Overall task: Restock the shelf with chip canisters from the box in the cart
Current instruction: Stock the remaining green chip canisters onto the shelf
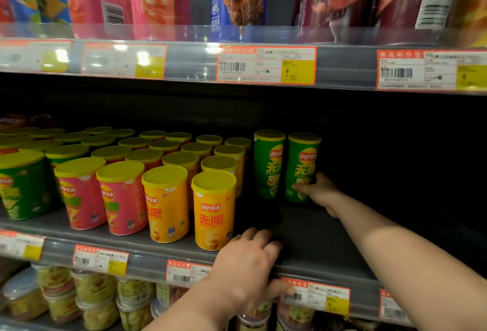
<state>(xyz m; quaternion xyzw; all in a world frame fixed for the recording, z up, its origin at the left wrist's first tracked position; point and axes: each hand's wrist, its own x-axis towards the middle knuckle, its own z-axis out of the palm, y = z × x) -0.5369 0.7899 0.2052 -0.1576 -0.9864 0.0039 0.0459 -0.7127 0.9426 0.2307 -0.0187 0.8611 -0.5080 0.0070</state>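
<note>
- Chip canisters (163, 172) with yellow lids stand upright in rows on the left half of the shelf (316, 236); green, pink and yellow ones line its front edge.
- Two more stand side by side towards the rear of the shelf, just right of the rows: left green canister (269, 164) and right green canister (303, 164).
- Right hand (320, 191): grips the right green canister low down, thumb across its front, fingers wrapped round its right side.
- Left hand (245, 270): fingers curled over the front edge of the shelf, thumb beneath, against the rail beside a price label (316, 297).
</note>
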